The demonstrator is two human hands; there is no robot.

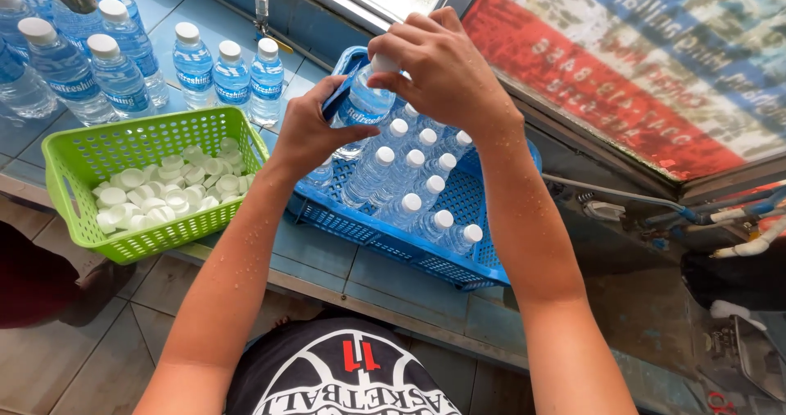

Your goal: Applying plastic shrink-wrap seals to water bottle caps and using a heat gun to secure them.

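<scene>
My left hand [315, 133] grips the body of a small clear water bottle [363, 104] with a blue label, held above a blue plastic basket [426, 255]. My right hand [438, 67] closes over the bottle's white cap [382, 63] from above. Both forearms are wet with droplets. Below the hands, several capped bottles [413, 182] lie tilted in the blue basket.
A green basket [74, 165] of loose white caps [164, 194] sits to the left. Several upright capped bottles [233, 75] stand behind it on the blue tiled counter [327, 259]. A window and a red-and-blue banner [639, 63] run along the right; hoses [720, 214] lie below it.
</scene>
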